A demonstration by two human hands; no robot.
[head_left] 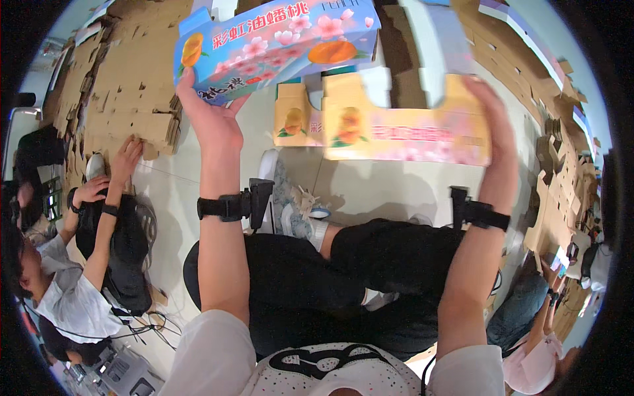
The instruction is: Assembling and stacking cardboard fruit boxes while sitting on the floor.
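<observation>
Up in front of me, my left hand [216, 122] grips a blue carton [281, 53] printed with pink blossoms and orange fruit. The thumb is on its left end and the other fingers are partly hidden beneath it. My right hand [496, 122], a little blurred, holds the right end of a yellow carton [403, 142] with a fruit picture and a cut-out top edge. Behind this one, a second yellow carton [290, 115] shows its left part; the rest is covered. Each of my wrists carries a black strap with a small mount.
Flat brown cardboard sheets [125, 92] are stacked at the left, and more cardboard [555, 204] lines the right. Left of me a person's hand [127, 158] touches the stack's edge. Another person [538, 360] sits at lower right. Cables [148, 323] lie on the floor at lower left.
</observation>
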